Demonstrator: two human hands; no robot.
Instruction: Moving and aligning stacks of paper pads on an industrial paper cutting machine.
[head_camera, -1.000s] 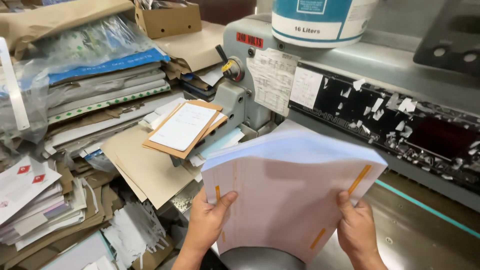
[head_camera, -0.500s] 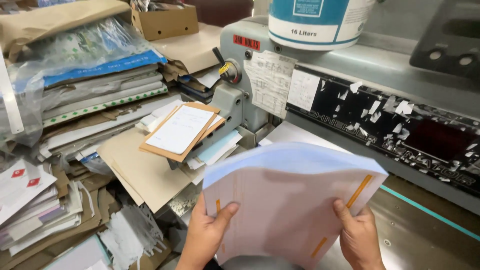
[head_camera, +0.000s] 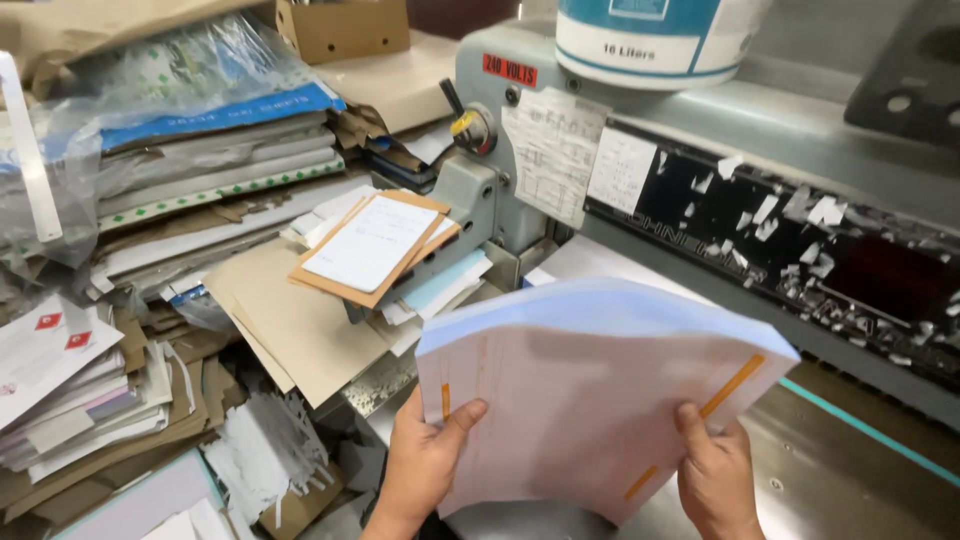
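Fingers of both hands are closed on a thick stack of pale sheets, held up off the metal tabletop at the near right. On the left hand the thumb lies across the stack's near left corner, beside a short orange strip; the right hand pinches the near right edge, thumb on top, the other fingers hidden beneath. The stack is tilted, its far edge fanned and raised toward the grey cutting machine, where a white and blue bucket sits on top. To the left are piles of cardboard and paper and a brown clipboard-like board with a white sheet.

To handle the stack well, I judge that both grips should stay even and low on the near edge, so the sheets stay square and none slip out. Keeping the fanned far edge clear of the machine's front would avoid bent corners.
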